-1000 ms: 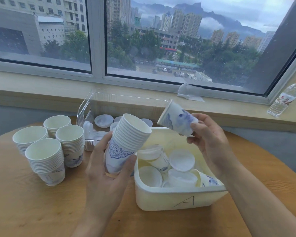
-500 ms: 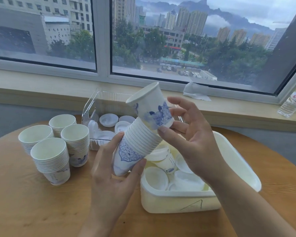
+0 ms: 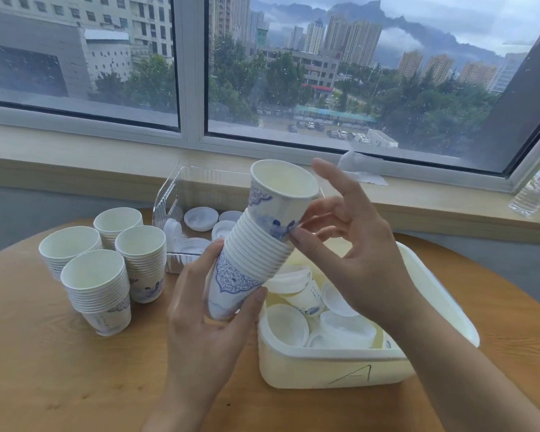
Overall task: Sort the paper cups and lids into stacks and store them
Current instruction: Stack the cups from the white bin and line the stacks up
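Observation:
My left hand (image 3: 206,319) grips the bottom of a tilted stack of white paper cups with blue patterns (image 3: 253,263). A single cup (image 3: 278,194) sits partly nested in the stack's top. My right hand (image 3: 353,244) touches that cup's lower side with thumb and fingertips, its other fingers spread. Under my hands a cream bin marked "A" (image 3: 334,369) holds loose white lids and a few cups. Behind the stack a clear plastic bin (image 3: 181,194) holds several lids.
Several finished cup stacks (image 3: 103,269) stand at the left on the round wooden table (image 3: 60,369). On the window sill lie a crumpled tissue (image 3: 362,169) and a water bottle (image 3: 536,191) at the far right.
My right hand brought the single cup from above the cream bin to the stack and set it into the top. The fingers have since loosened on it. The view shifted a little.

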Tool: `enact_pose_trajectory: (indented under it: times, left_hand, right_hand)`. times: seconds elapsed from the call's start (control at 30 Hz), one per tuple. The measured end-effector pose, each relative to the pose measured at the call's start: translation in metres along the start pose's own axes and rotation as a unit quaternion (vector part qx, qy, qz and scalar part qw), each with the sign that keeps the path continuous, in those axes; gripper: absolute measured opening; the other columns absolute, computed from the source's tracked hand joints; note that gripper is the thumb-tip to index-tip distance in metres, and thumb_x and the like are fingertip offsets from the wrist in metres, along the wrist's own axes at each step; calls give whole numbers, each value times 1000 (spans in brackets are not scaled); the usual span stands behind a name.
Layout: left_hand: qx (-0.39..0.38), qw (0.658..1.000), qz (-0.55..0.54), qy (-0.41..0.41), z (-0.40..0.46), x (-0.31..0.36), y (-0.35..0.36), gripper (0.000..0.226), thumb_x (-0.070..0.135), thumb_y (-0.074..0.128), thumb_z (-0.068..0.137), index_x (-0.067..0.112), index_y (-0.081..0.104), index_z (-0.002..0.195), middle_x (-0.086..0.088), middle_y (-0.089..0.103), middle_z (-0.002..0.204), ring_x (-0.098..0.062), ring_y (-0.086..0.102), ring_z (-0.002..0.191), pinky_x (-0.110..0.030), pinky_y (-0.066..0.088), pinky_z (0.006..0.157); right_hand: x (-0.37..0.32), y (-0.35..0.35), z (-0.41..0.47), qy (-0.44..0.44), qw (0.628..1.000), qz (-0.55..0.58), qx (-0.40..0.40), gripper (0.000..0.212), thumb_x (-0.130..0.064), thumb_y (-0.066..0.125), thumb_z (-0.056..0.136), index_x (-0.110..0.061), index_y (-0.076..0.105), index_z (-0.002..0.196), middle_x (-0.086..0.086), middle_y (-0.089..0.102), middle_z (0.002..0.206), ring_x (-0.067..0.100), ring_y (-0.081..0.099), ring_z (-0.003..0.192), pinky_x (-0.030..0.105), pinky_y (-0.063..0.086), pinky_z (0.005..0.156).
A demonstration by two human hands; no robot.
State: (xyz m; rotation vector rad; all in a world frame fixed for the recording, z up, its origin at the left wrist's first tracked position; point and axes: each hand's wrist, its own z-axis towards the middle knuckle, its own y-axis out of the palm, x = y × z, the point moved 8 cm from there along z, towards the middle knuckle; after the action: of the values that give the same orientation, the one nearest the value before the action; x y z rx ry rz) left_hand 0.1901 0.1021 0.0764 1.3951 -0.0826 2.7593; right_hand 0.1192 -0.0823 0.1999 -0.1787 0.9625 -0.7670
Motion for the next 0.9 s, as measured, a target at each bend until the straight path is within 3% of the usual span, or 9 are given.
enact_pose_trajectory:
  times: [0.2,0.3,0.53,0.63,0.7,0.83,0.9]
  left_hand:
    - [6,1000,2,-4,0,3,-2,73,52,79,81,39,51,146,12,64,134,-25,64,124,-52,57,96]
    - [2,1000,4,-4,0,2,-1,73,51,79,81,31,53,146,7,65,133,-27,65,123,-53,57,95]
    - [-16,1000,23,13,0,3,2,73,49,78,83,25,53,147,6,63,131,-28,64,121,-49,56,96]
    - [-22,998,45,21,-1,6,4,73,50,75,84,22,52,148,7,62,128,-23,63,119,-32,52,97]
    - [-29,998,47,22,-1,6,5,73,50,74,85,20,52,148,5,62,130,-23,62,121,-28,50,98]
    - [-32,998,39,25,0,4,4,74,50,74,85,20,50,149,2,63,136,-25,63,124,-40,54,99]
    - [-19,999,42,14,-1,2,2,71,53,72,85,31,49,149,9,63,135,-18,63,122,-30,53,98]
  right_hand:
    - [7,7,-10,-13,999,-43,-13,42,-37,50,109,-30,56,150,-25,71,108,10,68,105,15,51,85]
    - [14,9,-13,-8,999,-43,-17,41,-41,42,111,-30,61,146,-25,66,108,15,65,103,24,53,82]
    - [23,8,-12,49,998,20,-37,26,-34,67,100,-32,73,125,-10,68,93,14,64,93,23,55,79]
    - [31,9,-12,97,988,105,-58,35,-34,74,93,-30,69,127,2,67,91,14,63,89,37,58,79]
    - [32,11,-11,114,982,129,-73,41,-33,76,90,-27,67,129,8,67,92,19,61,87,44,58,78]
    - [30,1,-4,115,982,98,-112,48,-33,78,86,-27,64,131,5,71,93,24,65,87,42,58,79]
    - [36,-13,2,105,985,34,-129,43,-35,79,87,-29,66,128,0,73,95,20,69,89,43,59,83]
